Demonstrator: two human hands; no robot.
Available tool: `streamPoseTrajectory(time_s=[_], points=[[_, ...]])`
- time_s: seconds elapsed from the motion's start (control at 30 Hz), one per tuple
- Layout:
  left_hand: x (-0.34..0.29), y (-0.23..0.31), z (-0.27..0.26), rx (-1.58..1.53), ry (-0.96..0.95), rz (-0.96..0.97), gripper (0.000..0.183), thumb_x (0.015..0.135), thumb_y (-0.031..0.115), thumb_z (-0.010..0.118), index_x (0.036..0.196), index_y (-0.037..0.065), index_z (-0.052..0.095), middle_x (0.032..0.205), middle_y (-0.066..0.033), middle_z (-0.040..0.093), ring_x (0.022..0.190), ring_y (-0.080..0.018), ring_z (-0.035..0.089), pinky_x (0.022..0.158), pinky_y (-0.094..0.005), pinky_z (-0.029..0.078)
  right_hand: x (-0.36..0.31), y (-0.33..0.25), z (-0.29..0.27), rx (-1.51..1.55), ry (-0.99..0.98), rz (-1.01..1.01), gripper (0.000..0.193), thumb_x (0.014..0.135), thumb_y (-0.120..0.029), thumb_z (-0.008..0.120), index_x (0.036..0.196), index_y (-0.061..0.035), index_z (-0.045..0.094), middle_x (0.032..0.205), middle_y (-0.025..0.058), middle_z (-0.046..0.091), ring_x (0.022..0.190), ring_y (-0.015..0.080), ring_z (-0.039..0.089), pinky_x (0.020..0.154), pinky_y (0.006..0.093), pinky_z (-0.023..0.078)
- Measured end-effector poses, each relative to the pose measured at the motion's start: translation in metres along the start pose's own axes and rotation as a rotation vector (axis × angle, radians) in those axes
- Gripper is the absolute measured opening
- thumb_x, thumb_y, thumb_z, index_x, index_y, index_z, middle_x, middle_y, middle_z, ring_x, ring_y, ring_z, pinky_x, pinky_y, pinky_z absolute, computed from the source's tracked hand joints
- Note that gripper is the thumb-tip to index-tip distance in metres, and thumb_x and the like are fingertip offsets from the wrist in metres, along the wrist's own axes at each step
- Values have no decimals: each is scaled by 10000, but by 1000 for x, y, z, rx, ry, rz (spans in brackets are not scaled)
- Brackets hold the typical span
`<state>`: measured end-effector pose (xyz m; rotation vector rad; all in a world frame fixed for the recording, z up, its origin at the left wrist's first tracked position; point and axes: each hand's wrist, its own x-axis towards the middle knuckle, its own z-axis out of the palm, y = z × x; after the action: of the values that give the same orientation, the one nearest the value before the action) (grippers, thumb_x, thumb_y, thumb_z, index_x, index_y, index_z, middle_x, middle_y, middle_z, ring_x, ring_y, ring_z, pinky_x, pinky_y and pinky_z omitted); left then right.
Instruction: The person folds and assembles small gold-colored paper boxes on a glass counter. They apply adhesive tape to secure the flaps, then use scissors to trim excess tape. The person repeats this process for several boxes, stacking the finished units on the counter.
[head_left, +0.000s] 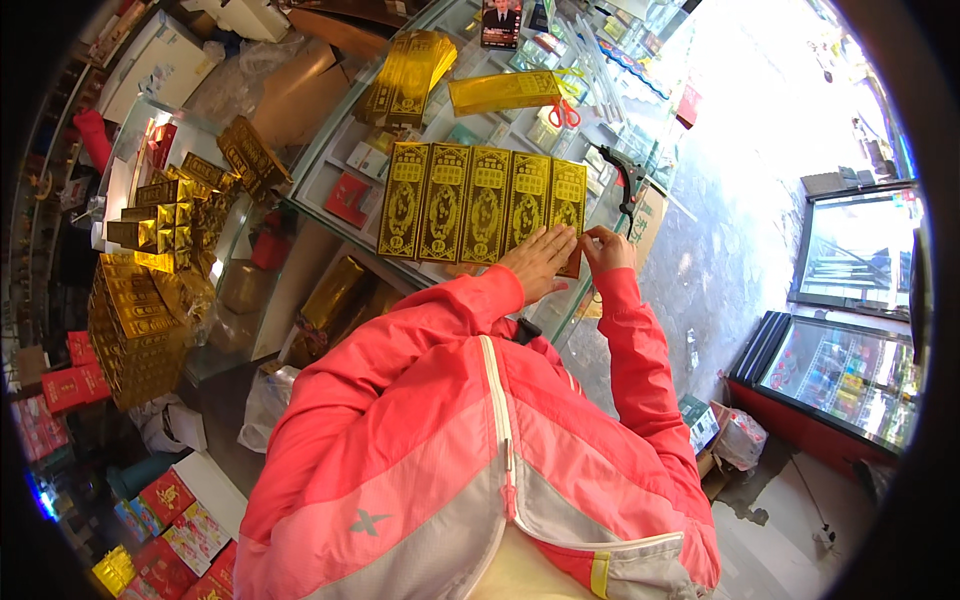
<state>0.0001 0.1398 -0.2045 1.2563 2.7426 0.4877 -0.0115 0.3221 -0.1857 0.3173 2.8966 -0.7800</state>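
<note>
- Gold boxes (pixel 484 203), five, patterned, lay side by side in a row on the glass counter (pixel 316 186), in front of the person, long sides together.
- Left hand (pixel 541 262): palm down, fingers extended and slightly spread, laid over the near end of the row's right part.
- Right hand (pixel 605 248): fingers curled, tips at the right edge of the rightmost box, near the left fingertips; could not tell whether thumb and finger pinched the box.
- Black-handled tool (pixel 629 180) rested just right of the row, near the counter's edge.
- Beyond the row: a single gold pack (pixel 500 92) lying crosswise, red-handled scissors (pixel 565 114) at its right end.
- Stack of flat gold pieces (pixel 405 80) sat left of that pack; a phone (pixel 501 22), screen lit, stood farther off.
- Red carton (pixel 347 198) lay left of the row.
- Farther left, a pile of gold cartons (pixel 165 225), with a tall gold stack (pixel 130 325) nearer the person.
- Well off to the right: a glass-topped cabinet (pixel 835 370).
</note>
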Motion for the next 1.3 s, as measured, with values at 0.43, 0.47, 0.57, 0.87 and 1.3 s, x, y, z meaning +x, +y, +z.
streamPoseTrajectory(time_s=[0.43,0.47,0.57,0.87,1.3], points=[[-108,-94,-60,83,565,-605,705,861,307,615,1404,-14,300,1485,-229,229,1354,-418,229,1100,-498,206,-3,1,0,52,68,-90,252,812,-304,610,911,-89,698,806,179,668,769,336,657,684,372,504],[-117,-101,-59,142,595,-656,701,856,294,626,1393,-25,307,1479,-239,228,1344,-432,236,1094,-500,214,-3,1,0,53,58,-82,255,811,-305,612,911,-87,697,804,176,668,767,332,658,684,367,504],[-130,-116,-48,-4,573,-839,692,865,316,617,1384,-31,318,1457,-258,257,1324,-434,263,1088,-494,233,-1,2,2,99,35,-42,256,825,-322,598,908,-102,701,819,158,679,789,338,645,743,389,478],[-140,-137,-20,-318,641,-909,565,892,329,578,1333,10,426,1227,-228,497,1146,-387,453,985,-442,364,9,30,15,530,-103,3,251,837,-240,639,923,-12,701,739,64,671,655,141,600,620,279,468],[-145,-152,-9,-1161,779,-856,420,964,382,489,1137,8,575,1107,-87,603,1000,-204,574,852,-298,452,-41,-102,-128,1071,-211,-283,296,950,-260,549,818,-18,657,632,-41,560,516,8,395,473,184,283]])
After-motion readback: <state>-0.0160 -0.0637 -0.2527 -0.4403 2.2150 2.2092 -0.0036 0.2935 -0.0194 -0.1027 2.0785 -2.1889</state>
